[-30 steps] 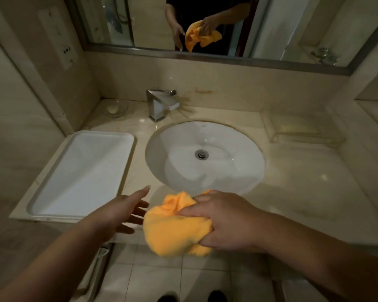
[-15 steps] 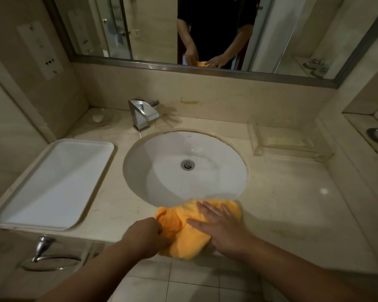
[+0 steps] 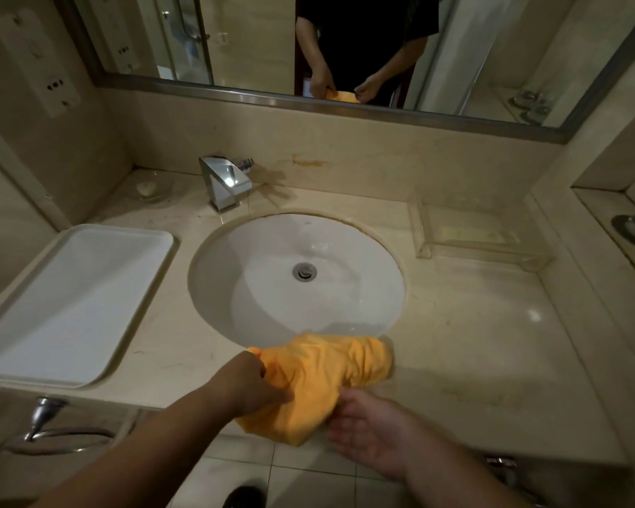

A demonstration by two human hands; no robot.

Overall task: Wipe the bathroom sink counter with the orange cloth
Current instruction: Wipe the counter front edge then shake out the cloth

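The orange cloth (image 3: 323, 383) lies bunched on the front edge of the beige marble counter (image 3: 492, 342), just below the white round sink basin (image 3: 297, 276), and part of it hangs over the edge. My left hand (image 3: 250, 386) pinches its left side with closed fingers. Palm up, my right hand (image 3: 374, 430) holds the cloth's lower right corner from underneath, in front of the counter edge.
A white rectangular tray (image 3: 70, 306) sits on the counter's left end. The chrome faucet (image 3: 224, 181) and a glass soap dish (image 3: 149, 188) stand at the back. On the right lies a clear plastic tray (image 3: 470, 236). A towel ring (image 3: 48, 427) hangs under the counter.
My right hand has come off the top of the cloth and now holds its lower corner from below. The cloth has spread wider to the right. My left hand keeps its grip.
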